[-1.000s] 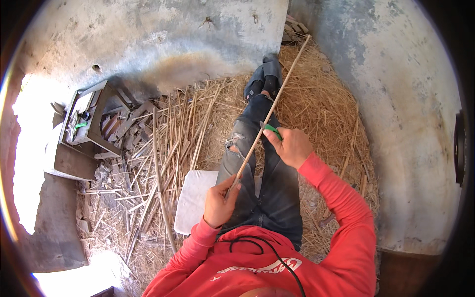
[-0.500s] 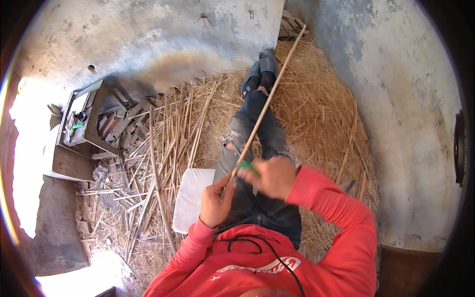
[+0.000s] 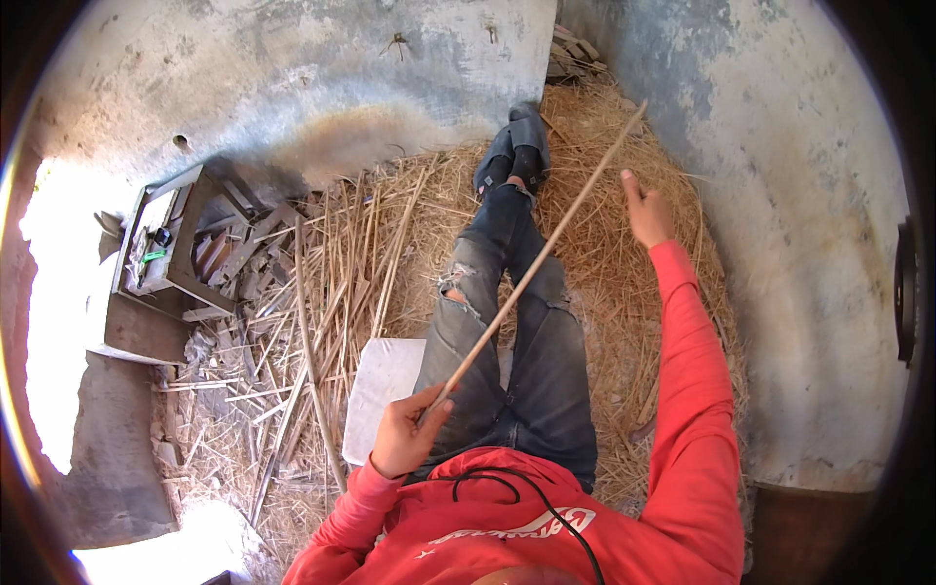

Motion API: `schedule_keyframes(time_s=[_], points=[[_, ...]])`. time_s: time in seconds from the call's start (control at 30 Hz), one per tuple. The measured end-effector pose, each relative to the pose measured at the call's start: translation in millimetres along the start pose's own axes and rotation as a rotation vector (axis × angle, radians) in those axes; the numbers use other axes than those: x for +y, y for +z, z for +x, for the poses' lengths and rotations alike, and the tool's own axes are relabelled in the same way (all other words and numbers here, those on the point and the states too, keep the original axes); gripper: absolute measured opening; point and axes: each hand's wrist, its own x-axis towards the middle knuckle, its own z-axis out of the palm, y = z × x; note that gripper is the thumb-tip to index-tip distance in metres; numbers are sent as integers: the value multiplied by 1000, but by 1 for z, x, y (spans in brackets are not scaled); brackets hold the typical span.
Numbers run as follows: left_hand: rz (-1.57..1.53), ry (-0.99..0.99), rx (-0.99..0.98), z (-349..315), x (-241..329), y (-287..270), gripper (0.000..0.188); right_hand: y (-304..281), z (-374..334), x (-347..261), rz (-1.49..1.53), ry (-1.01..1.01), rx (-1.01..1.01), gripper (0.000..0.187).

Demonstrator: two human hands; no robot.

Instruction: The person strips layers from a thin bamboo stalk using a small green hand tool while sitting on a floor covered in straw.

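**Left hand (image 3: 405, 434) grips the near end, right hand (image 3: 647, 216) beside the far stretch**

The left hand is closed around the lower end of a long, thin, tan wooden stick (image 3: 526, 278), close in front of the waist. The stick's long axis slants up and to the right from that grip, passing above the faded dark-grey trousers with a torn knee (image 3: 546, 361). Its free tip stands out over the dry yellow straw (image 3: 585, 146) spread across the floor.

The right hand, reaching forward in a red knitted-looking sleeve (image 3: 682, 341), lies on the right-hand side of the stick, near its far part but apart from it. Its thumb points forward; the other fingers are partly hidden, so I cannot tell whether it holds anything. The left hand alone visibly touches the stick; the right is nearer its tip, a little short of it.
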Motion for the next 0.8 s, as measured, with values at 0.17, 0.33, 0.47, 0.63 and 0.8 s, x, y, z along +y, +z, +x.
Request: schedule_keyframes(time_s=[0.17, 0.33, 0.47, 0.63, 0.8], points=[[-138, -128, -12, 20, 25, -7, 32, -31, -58, -53, 239, -211, 158, 81], [-134, -169, -16, 45, 30, -2, 33, -23, -177, -131, 192, -514, -266, 65], [-130, -13, 60, 58, 16, 13, 32, 6, -233, -147, 14, -683, -389, 66], [-39, -63, 18, 40, 14, 11, 33, 10, -151, -129, 136, -374, -132, 70], [-159, -173, 1, 29, 12, 10, 34, 16, -212, -135, -36, -665, -328, 68]])
